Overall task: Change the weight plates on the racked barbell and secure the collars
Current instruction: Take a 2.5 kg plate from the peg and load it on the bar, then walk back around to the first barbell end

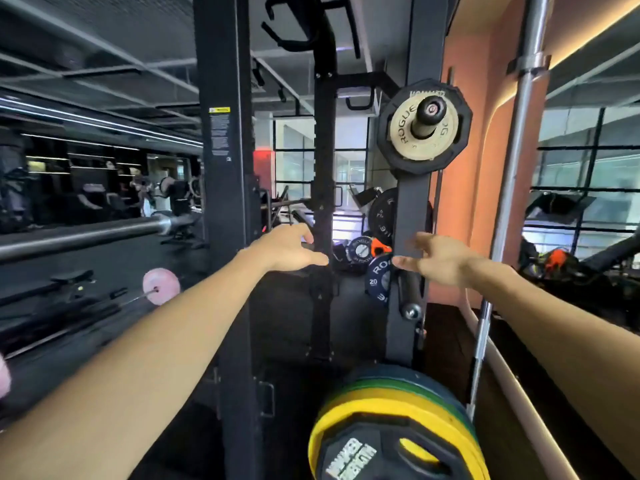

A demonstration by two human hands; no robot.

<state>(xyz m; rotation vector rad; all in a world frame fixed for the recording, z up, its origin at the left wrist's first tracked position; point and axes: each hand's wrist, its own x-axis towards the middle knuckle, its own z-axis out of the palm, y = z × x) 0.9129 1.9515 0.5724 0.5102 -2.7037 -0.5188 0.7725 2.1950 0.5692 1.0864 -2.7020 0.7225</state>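
Both my arms reach forward at the side of a black power rack (225, 202). My left hand (287, 251) hangs in the air between two uprights, fingers loosely spread, holding nothing. My right hand (436, 261) is open too, its fingers near the right upright (412, 216) just above an empty storage peg (408, 299). The racked barbell (86, 237) runs off to the left, its sleeve bare. A small tan plate (420, 131) sits over a black plate (391, 154) on an upper peg. Yellow, green and blue plates (391, 407) are stacked on a low peg in front of me.
A blue 20 plate (377, 275) and black plates (381, 213) hang behind the right upright. An orange collar (379, 249) lies near them. A pink plate (161, 285) sits on a bar low on the left. A chrome bar (512, 168) stands upright on the right by the orange wall.
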